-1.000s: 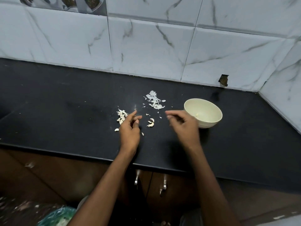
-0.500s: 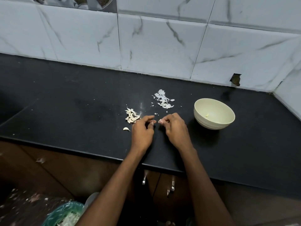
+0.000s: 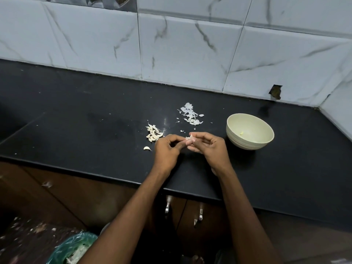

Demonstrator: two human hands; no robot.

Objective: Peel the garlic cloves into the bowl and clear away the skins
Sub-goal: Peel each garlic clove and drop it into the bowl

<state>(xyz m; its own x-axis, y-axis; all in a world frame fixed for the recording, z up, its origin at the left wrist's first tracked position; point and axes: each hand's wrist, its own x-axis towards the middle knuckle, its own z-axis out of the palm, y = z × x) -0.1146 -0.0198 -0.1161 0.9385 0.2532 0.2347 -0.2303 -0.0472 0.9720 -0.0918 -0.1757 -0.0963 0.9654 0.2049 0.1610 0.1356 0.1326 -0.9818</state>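
Note:
Both hands meet over the black counter (image 3: 76,119). My right hand (image 3: 209,149) pinches a garlic clove (image 3: 190,138) with its skin partly loose, and my left hand (image 3: 167,151) pinches the same clove from the left. A pile of unpeeled cloves (image 3: 154,133) lies just left of my left hand, with one stray clove (image 3: 147,148) nearer the edge. Peeled skins (image 3: 190,115) lie in a heap behind my hands. The cream bowl (image 3: 247,140) stands to the right with one small peeled piece (image 3: 241,133) inside.
A marble-tiled wall runs behind the counter and turns a corner at the right. Wooden cabinet doors with metal handles (image 3: 200,216) sit below the counter edge. A green plastic bag (image 3: 70,248) with scraps sits on the floor at lower left.
My right hand came back from the bowl to meet my left hand. Both hands now hold a clove lifted slightly above the counter.

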